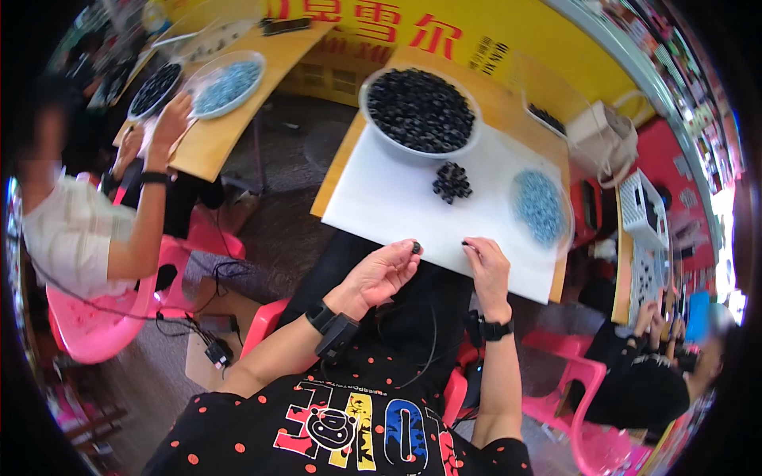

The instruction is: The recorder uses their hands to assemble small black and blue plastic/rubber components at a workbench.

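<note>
My left hand (379, 274) is closed, pinching a small round black piece (416, 247) between thumb and fingertips at the near edge of the white sheet (373, 205). A short way to the right, my right hand (489, 266) pinches a tiny dark piece (466, 243), too small to name. Beyond both hands lies a loose cluster of black pieces (452, 183). Behind it stands a white bowl (367, 103) heaped with shiny black pieces (421, 109). Light blue pieces (540, 208) fill a shallow clear dish on the right, nearest my right hand.
A white bag (607, 135) and a clear box (548, 95) stand at the table's far right. On the left, a co-worker's hand (171, 119) is near a bowl of blue pieces (230, 86). Another person works at the right by a white basket (641, 210). Pink chairs (583, 397) flank me.
</note>
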A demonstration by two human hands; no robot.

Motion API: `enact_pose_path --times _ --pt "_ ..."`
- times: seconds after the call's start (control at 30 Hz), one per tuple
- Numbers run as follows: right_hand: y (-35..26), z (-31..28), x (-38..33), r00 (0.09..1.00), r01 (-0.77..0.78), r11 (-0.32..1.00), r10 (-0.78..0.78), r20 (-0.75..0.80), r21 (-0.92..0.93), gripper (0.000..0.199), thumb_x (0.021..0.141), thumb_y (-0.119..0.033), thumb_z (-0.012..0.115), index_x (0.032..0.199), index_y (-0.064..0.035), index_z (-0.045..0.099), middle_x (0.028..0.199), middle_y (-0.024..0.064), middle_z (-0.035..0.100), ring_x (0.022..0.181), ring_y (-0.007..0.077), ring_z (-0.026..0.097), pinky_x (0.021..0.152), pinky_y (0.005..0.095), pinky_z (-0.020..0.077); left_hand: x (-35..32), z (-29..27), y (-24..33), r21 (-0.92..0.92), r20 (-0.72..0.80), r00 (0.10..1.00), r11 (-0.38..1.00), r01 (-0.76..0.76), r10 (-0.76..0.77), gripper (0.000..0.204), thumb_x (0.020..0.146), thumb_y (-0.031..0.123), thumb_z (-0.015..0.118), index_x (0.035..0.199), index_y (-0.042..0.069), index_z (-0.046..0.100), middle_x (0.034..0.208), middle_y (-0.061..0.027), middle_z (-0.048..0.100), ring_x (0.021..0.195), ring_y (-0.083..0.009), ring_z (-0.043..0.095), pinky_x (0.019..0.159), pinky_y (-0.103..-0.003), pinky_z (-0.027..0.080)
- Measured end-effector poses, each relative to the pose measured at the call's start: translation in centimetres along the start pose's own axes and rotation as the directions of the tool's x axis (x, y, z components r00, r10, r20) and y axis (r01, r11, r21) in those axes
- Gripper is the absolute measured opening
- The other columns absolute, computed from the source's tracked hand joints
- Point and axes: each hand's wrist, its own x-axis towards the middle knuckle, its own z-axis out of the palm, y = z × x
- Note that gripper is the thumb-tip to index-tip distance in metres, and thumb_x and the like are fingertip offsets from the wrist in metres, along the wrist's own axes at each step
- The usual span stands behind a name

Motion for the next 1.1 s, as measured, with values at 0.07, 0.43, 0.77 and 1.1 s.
enact_pose_path --times 0.07,0.43,0.77,1.1 --pt "-2.0 -0.5 -0.5 0.992 -0.120 0.988 0.124 -0.036 0.095 0.016 0.090 -0.003 0.070 0.105 0.0015 0.073 0.095 0.0100 0.074 0.081 0.0151 0.068 0.075 0.0248 0.0524 0.2 0.6 -0.3 0.026 0.051 0.999 1.000 -0.015 0.013 0.017 0.095 0.007 0.067 0.111 0.001 0.064 0.104 -0.0085 0.068 0.089 -0.0147 0.067 0.078 -0.024 0.060" --pt "-9.9 1.4 -0.4 0.932 -0.359 0.678 0.296 0.209 0.642 0.015 0.091 -0.001 0.070 0.106 0.0036 0.071 0.091 0.0032 0.071 0.083 0.0068 0.064 0.075 0.0197 0.0503 -0.6 1.3 0.0 0.077 0.077 0.992 0.992 -0.103 0.097 0.022 0.096 0.012 0.069 0.115 0.003 0.064 0.101 -0.0038 0.069 0.092 -0.0111 0.067 0.082 -0.024 0.058" --pt "-10.2 2.5 -0.9 0.952 -0.304 0.796 0.278 0.130 0.524 0.013 0.091 -0.005 0.073 0.102 0.0026 0.072 0.088 0.0004 0.071 0.078 0.0041 0.060 0.071 0.0194 0.0486 -1.3 2.7 -0.6 0.178 0.000 0.990 0.974 -0.138 0.140 0.018 0.094 0.015 0.072 0.109 0.007 0.068 0.098 -0.0004 0.068 0.092 -0.0103 0.064 0.086 -0.027 0.054" --pt "-9.4 3.2 -2.4 0.963 -0.268 0.884 0.243 0.113 0.383 0.014 0.088 -0.005 0.076 0.100 0.0017 0.073 0.084 0.0027 0.072 0.076 0.0049 0.061 0.070 0.0210 0.0497 -1.3 1.1 -0.5 0.305 -0.053 0.989 0.945 -0.117 0.139 0.016 0.092 0.015 0.073 0.104 0.004 0.069 0.096 -0.0028 0.069 0.091 -0.0123 0.065 0.086 -0.030 0.052"
